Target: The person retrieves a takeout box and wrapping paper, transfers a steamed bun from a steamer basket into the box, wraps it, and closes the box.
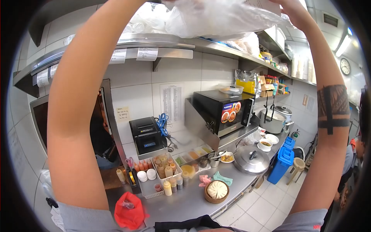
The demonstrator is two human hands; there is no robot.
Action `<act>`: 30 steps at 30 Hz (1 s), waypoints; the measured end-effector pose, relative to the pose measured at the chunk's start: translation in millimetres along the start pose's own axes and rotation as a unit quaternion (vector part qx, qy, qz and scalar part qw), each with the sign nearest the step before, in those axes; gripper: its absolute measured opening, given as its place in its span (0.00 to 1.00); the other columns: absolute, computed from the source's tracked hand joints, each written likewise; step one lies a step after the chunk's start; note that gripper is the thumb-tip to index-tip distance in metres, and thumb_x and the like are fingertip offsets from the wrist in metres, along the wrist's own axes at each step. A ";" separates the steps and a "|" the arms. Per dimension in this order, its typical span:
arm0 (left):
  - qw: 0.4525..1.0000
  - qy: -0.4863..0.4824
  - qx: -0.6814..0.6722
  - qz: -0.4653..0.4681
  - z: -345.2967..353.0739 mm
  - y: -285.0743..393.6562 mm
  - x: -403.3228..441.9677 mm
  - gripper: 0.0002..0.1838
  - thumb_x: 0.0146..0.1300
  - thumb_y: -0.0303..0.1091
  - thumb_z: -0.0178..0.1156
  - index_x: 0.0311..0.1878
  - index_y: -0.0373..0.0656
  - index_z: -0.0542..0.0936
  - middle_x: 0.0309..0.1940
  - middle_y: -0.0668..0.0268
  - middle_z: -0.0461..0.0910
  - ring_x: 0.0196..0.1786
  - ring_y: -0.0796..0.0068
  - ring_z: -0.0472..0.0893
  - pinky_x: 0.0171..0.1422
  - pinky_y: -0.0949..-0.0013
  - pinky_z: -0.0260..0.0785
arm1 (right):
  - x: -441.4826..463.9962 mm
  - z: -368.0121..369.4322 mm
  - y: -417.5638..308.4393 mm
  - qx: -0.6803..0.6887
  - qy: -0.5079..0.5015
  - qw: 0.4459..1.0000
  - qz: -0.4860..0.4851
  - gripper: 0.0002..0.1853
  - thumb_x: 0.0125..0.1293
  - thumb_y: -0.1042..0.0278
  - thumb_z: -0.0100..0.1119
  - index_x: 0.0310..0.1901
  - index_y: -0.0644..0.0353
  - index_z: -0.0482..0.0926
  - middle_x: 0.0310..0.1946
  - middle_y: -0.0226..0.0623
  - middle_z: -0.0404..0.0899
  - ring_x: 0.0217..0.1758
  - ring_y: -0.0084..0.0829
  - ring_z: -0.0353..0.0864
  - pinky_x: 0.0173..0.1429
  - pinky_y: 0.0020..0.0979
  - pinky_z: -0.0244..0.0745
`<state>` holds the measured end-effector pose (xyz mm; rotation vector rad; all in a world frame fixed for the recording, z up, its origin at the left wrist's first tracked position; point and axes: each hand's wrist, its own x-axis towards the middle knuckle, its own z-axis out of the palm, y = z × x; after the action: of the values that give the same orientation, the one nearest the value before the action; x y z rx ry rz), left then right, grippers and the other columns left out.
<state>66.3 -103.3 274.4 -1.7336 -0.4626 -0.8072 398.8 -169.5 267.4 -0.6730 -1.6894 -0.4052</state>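
High above the counter, at the shelf edge, our right hand meets the clear plastic; our mostly cropped left hand: we can't tell either grip.

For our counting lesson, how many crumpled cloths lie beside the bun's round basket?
2: a pink cloth, behind the basket to the left, and a green cloth behind it. Another could be hidden.
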 end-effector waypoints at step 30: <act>0.874 0.317 -0.350 -0.118 -29.5 97.6 -41.1 0.28 0.66 0.57 0.67 0.47 0.35 0.88 0.53 0.39 0.81 0.65 0.42 0.75 0.72 0.49 0.66 | -8.0 -88.6 -26.7 0.287 -0.137 0.947 -0.037 0.14 0.69 0.69 0.48 0.50 0.64 0.78 0.40 0.36 0.80 0.43 0.30 0.79 0.50 0.31 0.76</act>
<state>94.6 -157.7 183.1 -1.9157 0.1011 -1.8111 450.8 -245.0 282.2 -0.2372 -1.9760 0.1454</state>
